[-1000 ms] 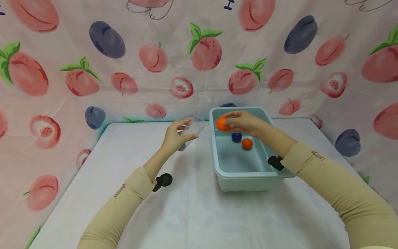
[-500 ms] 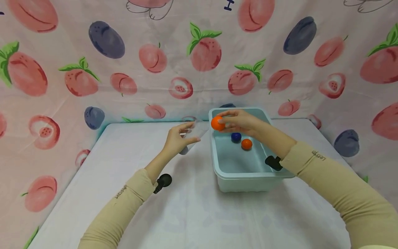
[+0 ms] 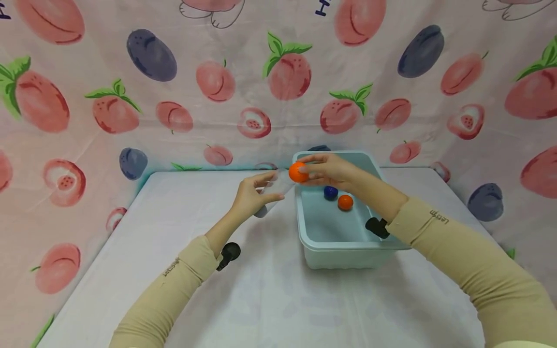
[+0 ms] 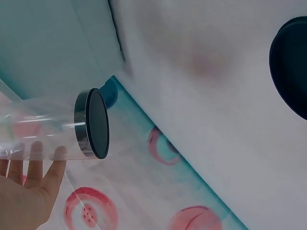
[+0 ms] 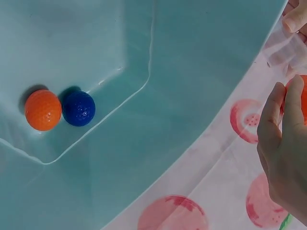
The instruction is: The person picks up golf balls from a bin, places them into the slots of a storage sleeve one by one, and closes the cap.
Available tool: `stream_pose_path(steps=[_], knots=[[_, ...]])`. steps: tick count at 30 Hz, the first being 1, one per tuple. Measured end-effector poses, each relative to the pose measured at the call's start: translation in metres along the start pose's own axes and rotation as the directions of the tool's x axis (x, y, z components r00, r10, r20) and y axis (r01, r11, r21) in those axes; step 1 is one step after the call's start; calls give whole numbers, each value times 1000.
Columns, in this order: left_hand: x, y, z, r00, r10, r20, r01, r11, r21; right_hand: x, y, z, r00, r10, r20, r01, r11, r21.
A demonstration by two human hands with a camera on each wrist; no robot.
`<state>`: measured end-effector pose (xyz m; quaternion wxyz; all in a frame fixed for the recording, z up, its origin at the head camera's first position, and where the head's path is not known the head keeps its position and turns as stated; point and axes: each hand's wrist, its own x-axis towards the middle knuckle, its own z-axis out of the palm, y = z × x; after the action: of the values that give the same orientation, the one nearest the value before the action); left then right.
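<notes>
My left hand [image 3: 249, 197] grips a clear plastic tube [image 3: 280, 183], which is tilted with its mouth up towards the tub. In the left wrist view the fingers lie along the side of the tube [image 4: 43, 127], whose black base [image 4: 99, 124] faces the camera. Between the thumb and fingers of my right hand [image 3: 330, 170] is an orange golf ball [image 3: 298, 172], right at the tube's mouth. Below that hand, a second orange golf ball [image 5: 43, 110] and a dark blue one [image 5: 79, 109] lie side by side on the tub floor.
A pale blue rectangular tub [image 3: 357, 245] stands right of centre on the white-covered table [image 3: 261, 299], its near left rim close to the tube. Behind the table hangs a fruit-print cloth [image 3: 183, 58]. A black round device [image 3: 230, 251] sits at the left wrist.
My right hand has carried the orange golf ball leftwards, from over the tub to the tube's mouth. The left hand has brought the tube slightly to the right.
</notes>
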<state>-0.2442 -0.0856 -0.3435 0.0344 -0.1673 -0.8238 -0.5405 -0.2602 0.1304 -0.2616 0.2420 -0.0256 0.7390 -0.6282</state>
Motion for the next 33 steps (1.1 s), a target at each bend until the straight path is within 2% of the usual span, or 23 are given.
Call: stream_pose_path(steps=[6, 9, 15, 22, 33], knots=[[1, 0, 1, 1000, -3, -3, 3, 1000, -1, 0, -3, 0, 1000, -16, 18, 15, 998, 66], [0, -3, 0, 1000, -25, -11, 25, 1000, -8, 2, -2, 0, 1000, -23, 21, 22, 998, 58], [-5, -12, -6, 996, -86, -32, 84, 995, -50, 7, 7, -5, 1000, -1, 5, 1, 1000, -15], [-3, -13, -7, 998, -61, -20, 60, 996, -66, 14, 19, -24, 1000, -7, 4, 8, 993, -117], [-4, -17, -7, 995, -103, -7, 102, 992, -70, 21, 31, -47, 999, 26, -25, -32, 961, -274]])
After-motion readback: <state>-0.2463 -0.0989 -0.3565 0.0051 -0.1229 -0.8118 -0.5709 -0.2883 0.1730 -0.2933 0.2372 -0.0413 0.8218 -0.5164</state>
